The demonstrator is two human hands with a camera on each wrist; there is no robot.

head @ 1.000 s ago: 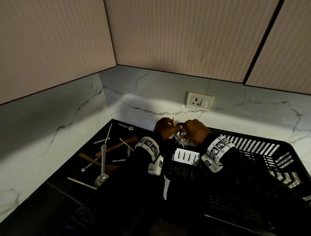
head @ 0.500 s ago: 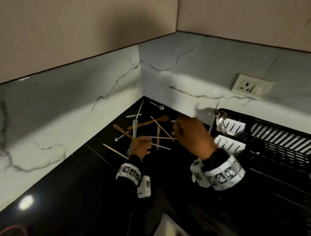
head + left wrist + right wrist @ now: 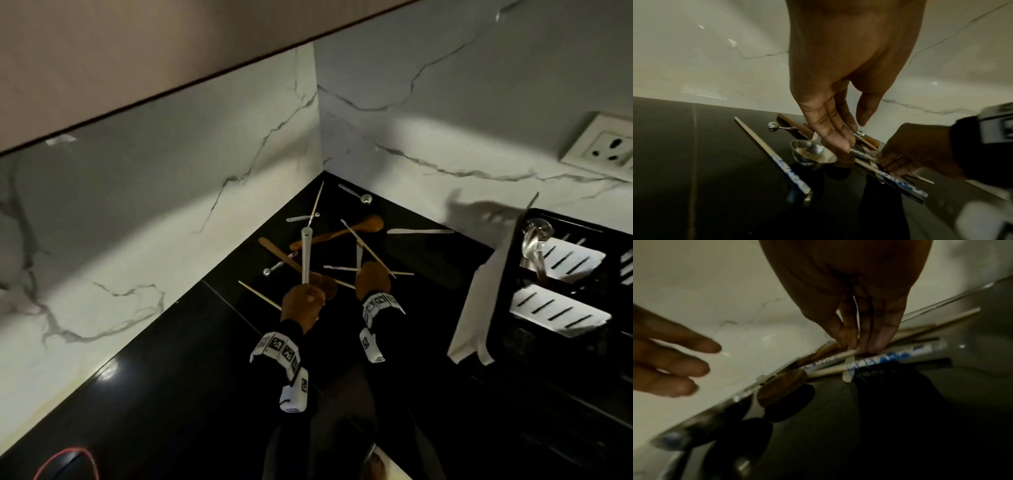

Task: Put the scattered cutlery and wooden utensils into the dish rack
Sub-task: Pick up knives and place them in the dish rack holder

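Scattered utensils lie in the counter's corner: a steel ladle (image 3: 305, 253) (image 3: 812, 152), a wooden spoon (image 3: 342, 233), a wooden spatula (image 3: 277, 253), small steel spoons (image 3: 356, 193) and several chopsticks (image 3: 258, 294) (image 3: 772, 154). My left hand (image 3: 303, 301) (image 3: 849, 134) hovers over the ladle bowl with straight fingers and holds nothing. My right hand (image 3: 373, 279) (image 3: 859, 344) pinches blue-patterned chopsticks (image 3: 875, 361) in the pile. The black dish rack (image 3: 565, 219) stands at the right. Its cutlery holder (image 3: 575, 260) holds steel spoons (image 3: 534, 236).
Marble walls close the corner behind and left of the pile. A white cloth (image 3: 479, 308) hangs at the rack's left side. A wall socket (image 3: 606, 144) sits above the rack. A red cable (image 3: 65, 462) lies at the near left.
Both hands left the rack's cutlery holder and moved left to the scattered pile. The right hand came down onto the chopsticks. The head view swung left.
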